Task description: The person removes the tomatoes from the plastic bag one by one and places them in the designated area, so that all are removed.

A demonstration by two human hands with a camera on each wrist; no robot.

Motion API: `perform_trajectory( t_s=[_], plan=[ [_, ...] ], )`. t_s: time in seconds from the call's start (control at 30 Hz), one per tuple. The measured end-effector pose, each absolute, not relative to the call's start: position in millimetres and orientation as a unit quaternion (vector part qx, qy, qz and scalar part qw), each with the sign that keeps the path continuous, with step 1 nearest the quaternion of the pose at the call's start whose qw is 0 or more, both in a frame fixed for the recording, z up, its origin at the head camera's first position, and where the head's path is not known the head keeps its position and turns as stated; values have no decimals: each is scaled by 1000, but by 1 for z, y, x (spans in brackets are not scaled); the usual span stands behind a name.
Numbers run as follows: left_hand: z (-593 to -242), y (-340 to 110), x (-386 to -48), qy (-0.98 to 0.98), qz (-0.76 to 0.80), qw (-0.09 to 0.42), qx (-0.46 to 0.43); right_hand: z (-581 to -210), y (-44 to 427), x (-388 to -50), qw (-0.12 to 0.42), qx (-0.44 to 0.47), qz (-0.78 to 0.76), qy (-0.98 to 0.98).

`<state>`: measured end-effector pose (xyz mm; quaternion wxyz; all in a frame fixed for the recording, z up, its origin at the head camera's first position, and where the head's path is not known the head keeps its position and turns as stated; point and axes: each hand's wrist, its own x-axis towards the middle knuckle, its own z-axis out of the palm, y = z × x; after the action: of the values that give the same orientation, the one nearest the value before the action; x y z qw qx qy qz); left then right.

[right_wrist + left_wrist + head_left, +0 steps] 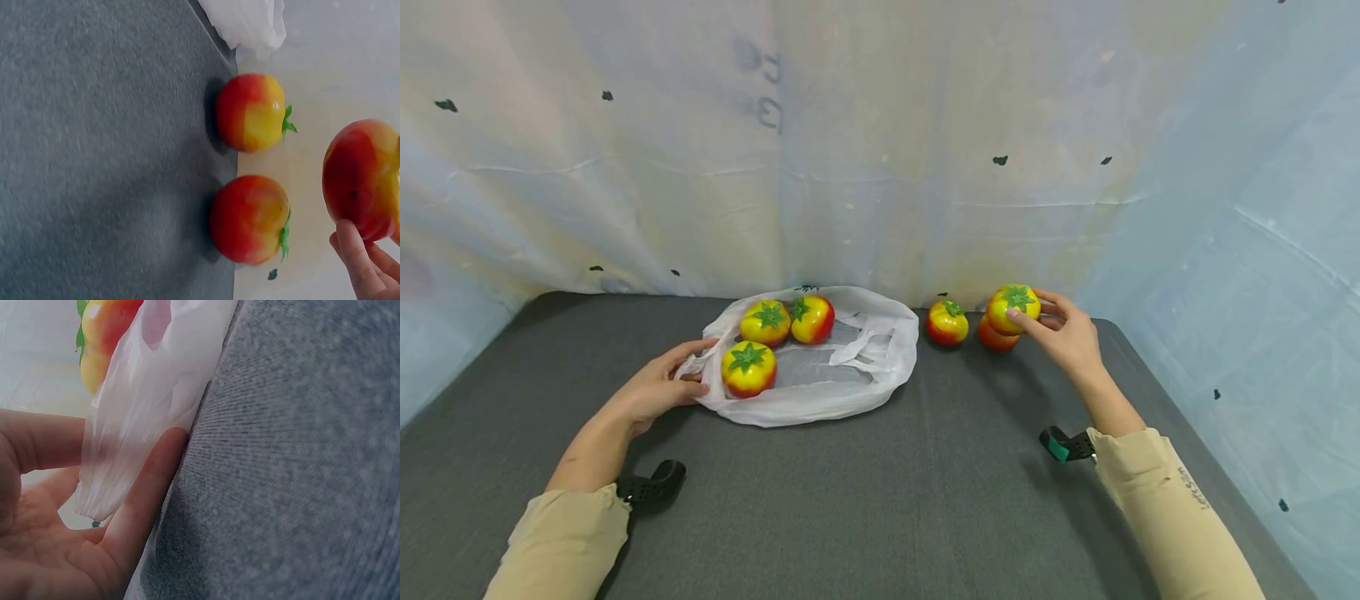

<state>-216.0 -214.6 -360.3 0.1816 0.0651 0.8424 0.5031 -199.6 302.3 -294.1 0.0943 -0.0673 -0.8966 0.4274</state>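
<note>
1. On my feed, the right hand [1069, 337] pinches a raised tomato [1013, 309] at the white bag's [808, 410] three o'clock
2. The left hand [657, 390] pinches the bag at nine o'clock; I'd hold that edge steady
3. I'd travel high, clear of the two loose tomatoes [947, 325]

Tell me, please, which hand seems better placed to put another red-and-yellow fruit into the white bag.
Probably the right hand: it holds a red-and-yellow fruit raised off the table, while the left hand grips the edge of the white bag and holds no fruit.
</note>
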Motion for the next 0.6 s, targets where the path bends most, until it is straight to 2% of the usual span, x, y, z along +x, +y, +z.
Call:
perform_trajectory(
  t_s=[0.6],
  plan=[
    [-361,-216,-215,846,499,176,71,-294,326,-200,111,-100,423,-894]
  ],
)
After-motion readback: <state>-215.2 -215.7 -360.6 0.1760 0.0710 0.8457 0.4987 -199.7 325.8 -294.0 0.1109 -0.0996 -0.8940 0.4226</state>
